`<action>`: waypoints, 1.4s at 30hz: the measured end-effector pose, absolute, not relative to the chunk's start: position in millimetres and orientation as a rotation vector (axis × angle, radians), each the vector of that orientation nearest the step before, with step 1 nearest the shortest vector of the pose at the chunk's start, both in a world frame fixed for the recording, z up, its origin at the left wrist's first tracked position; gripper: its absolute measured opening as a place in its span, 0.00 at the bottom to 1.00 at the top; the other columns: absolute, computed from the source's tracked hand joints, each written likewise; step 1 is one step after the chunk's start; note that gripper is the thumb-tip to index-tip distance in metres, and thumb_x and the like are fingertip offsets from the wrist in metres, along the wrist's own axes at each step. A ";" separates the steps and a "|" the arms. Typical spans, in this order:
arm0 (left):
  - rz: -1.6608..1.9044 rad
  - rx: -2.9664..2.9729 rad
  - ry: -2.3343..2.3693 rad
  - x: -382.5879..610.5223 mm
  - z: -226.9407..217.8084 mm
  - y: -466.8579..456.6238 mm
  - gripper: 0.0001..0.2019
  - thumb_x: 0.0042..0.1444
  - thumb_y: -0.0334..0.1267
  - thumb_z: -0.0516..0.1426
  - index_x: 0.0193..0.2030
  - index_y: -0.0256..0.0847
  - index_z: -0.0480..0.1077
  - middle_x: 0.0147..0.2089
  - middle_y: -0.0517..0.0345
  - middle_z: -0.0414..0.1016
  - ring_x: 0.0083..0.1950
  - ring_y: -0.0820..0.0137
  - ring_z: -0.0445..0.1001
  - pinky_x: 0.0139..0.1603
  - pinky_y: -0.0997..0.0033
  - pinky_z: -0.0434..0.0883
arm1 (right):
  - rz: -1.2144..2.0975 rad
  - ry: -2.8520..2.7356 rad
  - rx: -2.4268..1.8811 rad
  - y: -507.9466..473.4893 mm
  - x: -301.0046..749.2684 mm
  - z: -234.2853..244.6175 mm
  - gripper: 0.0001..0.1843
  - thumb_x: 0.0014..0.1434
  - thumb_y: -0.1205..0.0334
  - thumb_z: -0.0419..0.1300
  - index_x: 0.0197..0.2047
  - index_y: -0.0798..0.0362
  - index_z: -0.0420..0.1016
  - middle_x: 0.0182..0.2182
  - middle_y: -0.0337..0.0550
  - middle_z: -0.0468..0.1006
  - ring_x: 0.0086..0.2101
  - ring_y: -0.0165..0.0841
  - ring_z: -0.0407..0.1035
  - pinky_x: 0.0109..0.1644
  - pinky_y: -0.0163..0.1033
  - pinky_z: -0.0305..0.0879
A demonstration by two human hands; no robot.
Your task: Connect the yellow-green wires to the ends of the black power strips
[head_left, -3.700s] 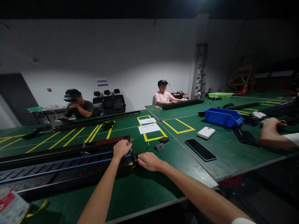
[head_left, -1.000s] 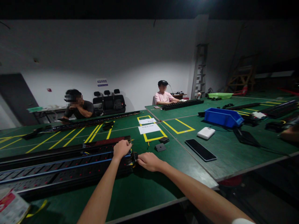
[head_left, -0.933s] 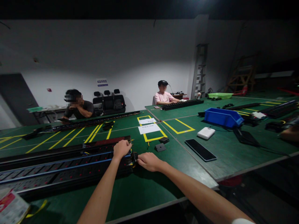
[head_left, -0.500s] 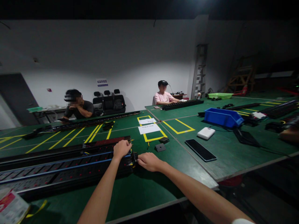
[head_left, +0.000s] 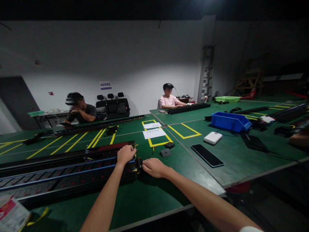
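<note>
Long black power strips (head_left: 60, 174), with rows of sockets, red dots and blue edges, lie side by side across the left of the table. My left hand (head_left: 126, 155) rests over their right end, its fingers curled closed on the strip's end. At that same end, a small black end piece (head_left: 139, 162) with wires showing around it is pinched by my right hand (head_left: 154, 167). The fingertips of the right hand are partly hidden. Two small black caps (head_left: 165, 152) lie on the green table just beyond my right hand.
To the right lie a phone (head_left: 207, 155), a white power bank (head_left: 212, 138) and a blue bin (head_left: 230, 121). White paper sheets (head_left: 154, 133) lie by yellow tape outlines. Two people sit across the table, one in a pink shirt (head_left: 169, 100). A white-and-red package (head_left: 12, 214) is near left.
</note>
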State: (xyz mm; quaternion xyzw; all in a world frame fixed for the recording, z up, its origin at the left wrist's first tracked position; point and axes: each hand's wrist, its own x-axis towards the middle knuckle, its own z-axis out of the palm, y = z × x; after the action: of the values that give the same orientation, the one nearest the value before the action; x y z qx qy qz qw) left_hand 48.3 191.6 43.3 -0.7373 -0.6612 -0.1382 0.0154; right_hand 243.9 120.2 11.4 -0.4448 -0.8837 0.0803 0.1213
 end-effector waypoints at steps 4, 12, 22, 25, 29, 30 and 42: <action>-0.441 -2.291 -2.047 48.4 42.8 191.7 0.17 0.63 0.52 0.52 0.35 0.45 0.76 0.43 0.51 0.82 0.45 0.55 0.80 0.44 0.64 0.71 | 0.223 -2.578 -1.292 120.1 243.5 11.4 0.19 0.73 0.57 0.47 0.39 0.54 0.77 0.39 0.46 0.82 0.37 0.35 0.74 0.37 0.37 0.52; -0.427 -2.278 -2.066 47.7 40.8 193.8 0.17 0.63 0.51 0.52 0.37 0.45 0.78 0.44 0.50 0.82 0.46 0.56 0.80 0.45 0.65 0.71 | 0.242 -2.575 -1.314 120.5 242.7 10.3 0.19 0.73 0.56 0.47 0.40 0.54 0.78 0.40 0.47 0.81 0.39 0.36 0.74 0.39 0.36 0.54; -0.439 -2.286 -2.060 48.1 42.0 192.7 0.17 0.62 0.52 0.52 0.35 0.45 0.77 0.42 0.50 0.82 0.45 0.56 0.80 0.43 0.64 0.71 | 0.209 -2.578 -1.276 121.1 243.5 9.8 0.19 0.73 0.57 0.47 0.39 0.53 0.77 0.38 0.46 0.81 0.36 0.35 0.73 0.38 0.36 0.53; -0.438 -2.282 -2.058 48.2 41.8 192.9 0.17 0.62 0.51 0.52 0.35 0.46 0.77 0.42 0.51 0.82 0.44 0.55 0.80 0.44 0.63 0.72 | 0.214 -2.577 -1.287 120.8 243.8 10.4 0.19 0.73 0.57 0.47 0.39 0.53 0.77 0.38 0.46 0.81 0.36 0.35 0.73 0.38 0.36 0.53; -0.446 -2.286 -2.055 47.8 41.7 192.9 0.17 0.62 0.51 0.52 0.34 0.46 0.76 0.41 0.51 0.82 0.44 0.55 0.80 0.44 0.62 0.72 | 0.204 -2.578 -1.283 120.5 244.1 10.5 0.19 0.73 0.57 0.47 0.39 0.53 0.77 0.38 0.46 0.81 0.36 0.35 0.73 0.37 0.36 0.52; -0.446 -2.288 -2.055 47.7 41.7 193.0 0.17 0.62 0.51 0.51 0.34 0.46 0.76 0.41 0.51 0.82 0.44 0.55 0.80 0.44 0.62 0.71 | 0.196 -2.576 -1.282 120.5 244.1 10.3 0.19 0.73 0.57 0.47 0.39 0.54 0.77 0.38 0.46 0.81 0.36 0.35 0.73 0.37 0.36 0.52; -0.454 -2.286 -2.055 47.6 41.0 193.1 0.17 0.62 0.52 0.52 0.35 0.45 0.76 0.43 0.51 0.82 0.45 0.56 0.80 0.43 0.65 0.70 | 0.198 -2.575 -1.291 120.7 243.0 9.5 0.19 0.72 0.57 0.47 0.39 0.54 0.77 0.38 0.46 0.82 0.37 0.36 0.74 0.37 0.37 0.52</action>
State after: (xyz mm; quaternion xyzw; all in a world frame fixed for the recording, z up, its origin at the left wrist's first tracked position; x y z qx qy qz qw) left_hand 47.6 193.1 41.0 -0.7355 -0.6614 -0.1462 0.0172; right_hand 243.0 120.7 9.5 -0.4435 -0.8847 0.0682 0.1267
